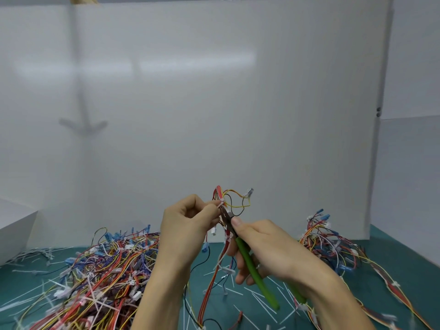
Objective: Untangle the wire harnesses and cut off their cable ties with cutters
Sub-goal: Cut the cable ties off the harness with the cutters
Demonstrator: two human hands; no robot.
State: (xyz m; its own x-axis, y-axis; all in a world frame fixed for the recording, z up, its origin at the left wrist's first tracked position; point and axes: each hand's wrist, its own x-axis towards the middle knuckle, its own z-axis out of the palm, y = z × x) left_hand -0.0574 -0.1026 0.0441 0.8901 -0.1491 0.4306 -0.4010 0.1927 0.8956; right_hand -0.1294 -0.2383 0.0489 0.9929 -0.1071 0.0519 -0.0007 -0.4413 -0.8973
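My left hand holds up a wire harness of red, yellow and black wires, pinching it just beside a white cable tie. My right hand grips the green-handled cutters. The metal jaws of the cutters sit right at that tie. The rest of the harness hangs down between my hands toward the green mat.
A big tangled heap of harnesses lies on the green mat at the left. A smaller heap spreads out at the right. Cut white tie pieces litter the mat. A white panel stands behind, a white box at far left.
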